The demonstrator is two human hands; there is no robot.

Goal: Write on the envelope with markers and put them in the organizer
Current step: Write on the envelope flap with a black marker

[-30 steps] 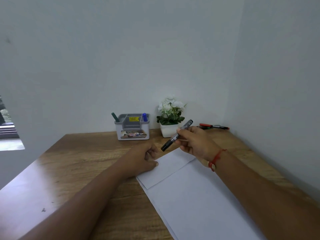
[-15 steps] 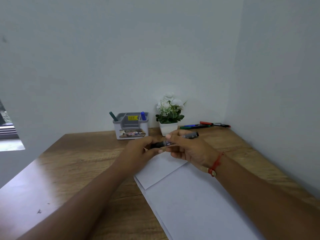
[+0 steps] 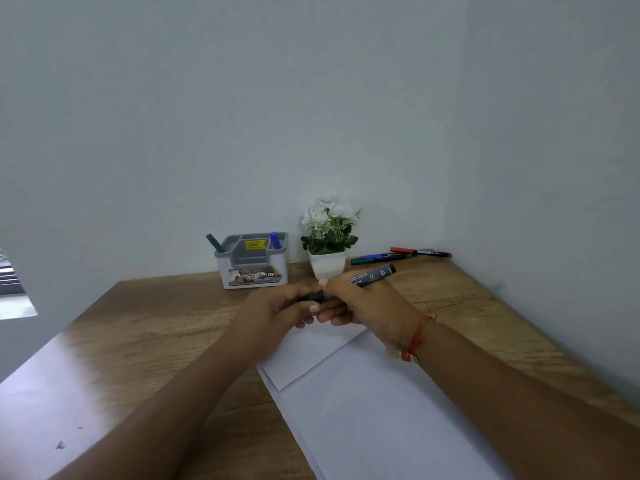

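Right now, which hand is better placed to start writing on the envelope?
Right. The right hand grips the black marker by its barrel above the envelope; the left hand only holds the marker's other end.

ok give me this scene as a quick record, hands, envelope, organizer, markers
left hand: grips one end of the black marker
right hand: holds the same marker's barrel
envelope: white paper envelope flat on the wooden table, no writing visible
organizer: grey plastic organizer with a green marker and a blue marker in it
loose: red marker and two more, right of the white flower pot
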